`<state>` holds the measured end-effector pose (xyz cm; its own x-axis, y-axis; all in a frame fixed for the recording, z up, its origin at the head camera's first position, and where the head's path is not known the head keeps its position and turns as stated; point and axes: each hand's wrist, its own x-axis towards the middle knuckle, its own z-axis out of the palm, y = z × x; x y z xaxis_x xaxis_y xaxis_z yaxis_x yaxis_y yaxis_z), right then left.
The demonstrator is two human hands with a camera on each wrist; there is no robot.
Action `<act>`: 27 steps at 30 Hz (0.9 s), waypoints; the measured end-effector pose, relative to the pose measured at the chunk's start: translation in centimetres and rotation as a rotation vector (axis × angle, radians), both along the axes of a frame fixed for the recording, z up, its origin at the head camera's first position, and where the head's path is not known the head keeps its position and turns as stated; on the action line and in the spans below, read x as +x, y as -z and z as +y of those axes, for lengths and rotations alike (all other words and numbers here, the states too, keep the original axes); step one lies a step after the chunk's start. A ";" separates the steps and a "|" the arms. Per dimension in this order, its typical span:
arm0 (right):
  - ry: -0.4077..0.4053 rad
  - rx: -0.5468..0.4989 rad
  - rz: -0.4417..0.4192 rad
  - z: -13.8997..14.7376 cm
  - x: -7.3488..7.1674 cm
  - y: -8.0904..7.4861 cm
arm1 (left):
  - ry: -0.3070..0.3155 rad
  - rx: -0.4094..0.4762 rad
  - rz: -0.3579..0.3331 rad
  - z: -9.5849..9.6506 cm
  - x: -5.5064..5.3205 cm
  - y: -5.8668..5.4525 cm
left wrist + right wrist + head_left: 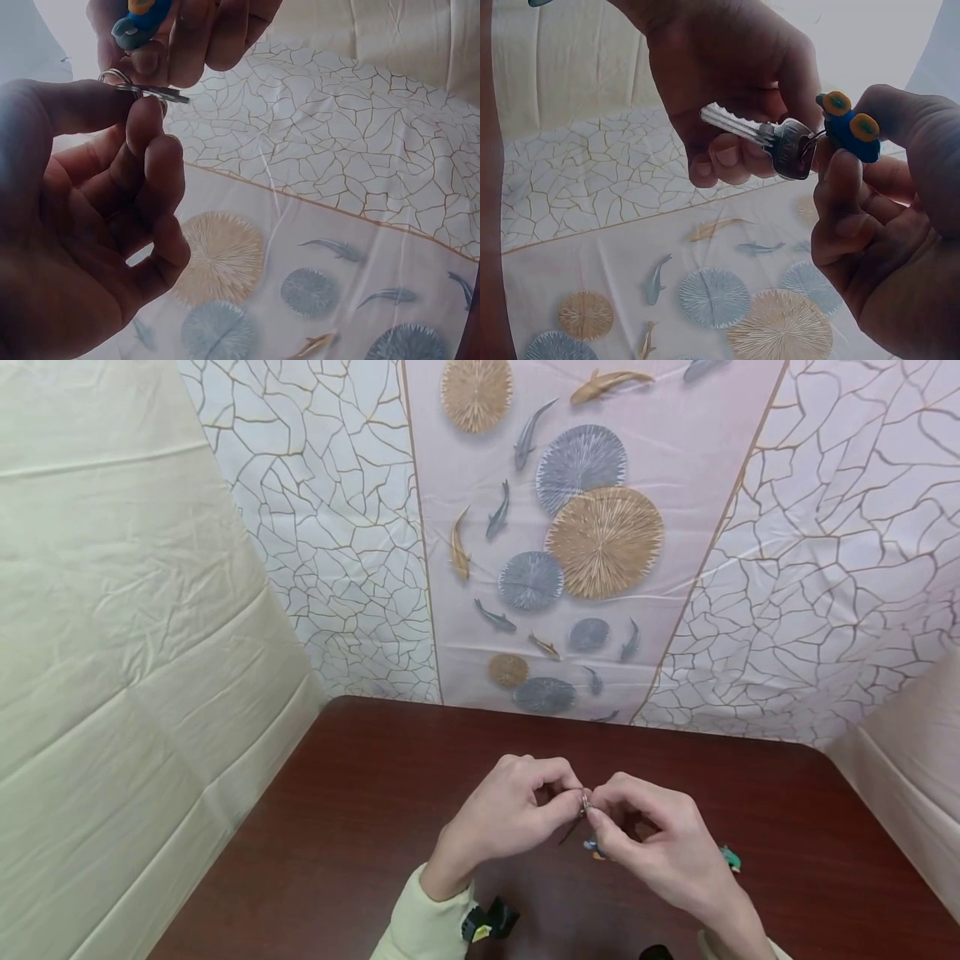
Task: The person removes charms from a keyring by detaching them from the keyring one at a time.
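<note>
A metal key ring (116, 76) is between my two hands, raised above the table. The left hand (513, 810) pinches it between thumb and forefinger, next to the head of a silver key (789, 147). The toothed blade of that key points away from the ring. My right hand (663, 839) pinches the ring from the other side, thumb against fingertips. A small blue charm with orange, eye-like discs (853, 129) hangs by the right fingertips. Fingers partly hide the ring.
A small green object (730, 858) lies on the dark red-brown table (360, 793), right of the right hand. Black straps (491, 920) sit at the left wrist. A patterned cloth (360, 527) hangs behind the table, and a cream cloth (135, 693) on the left.
</note>
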<state>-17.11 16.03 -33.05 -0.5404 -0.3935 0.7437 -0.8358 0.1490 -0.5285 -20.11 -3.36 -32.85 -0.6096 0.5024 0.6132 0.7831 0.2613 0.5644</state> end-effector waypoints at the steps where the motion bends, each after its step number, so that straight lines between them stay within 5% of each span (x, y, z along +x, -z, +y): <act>1: -0.001 -0.001 0.001 0.0 0.0 0.0 | 0.003 0.002 -0.012 0.0 0.0 0.0; 6: -0.022 -0.027 0.020 -0.1 -0.1 -0.1 | 0.032 0.050 -0.074 0.1 0.1 -0.3; 16: -0.075 -0.101 -0.044 0.2 -0.1 0.0 | -0.003 0.089 -0.054 0.2 0.2 -0.2; 27: -0.061 -0.110 -0.030 0.3 -0.2 0.1 | 0.030 0.112 -0.091 0.3 0.3 -0.2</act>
<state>-17.30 16.33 -33.11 -0.5411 -0.3434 0.7676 -0.8248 0.0388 -0.5641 -19.78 -3.10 -32.69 -0.6508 0.4529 0.6094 0.7339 0.1694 0.6578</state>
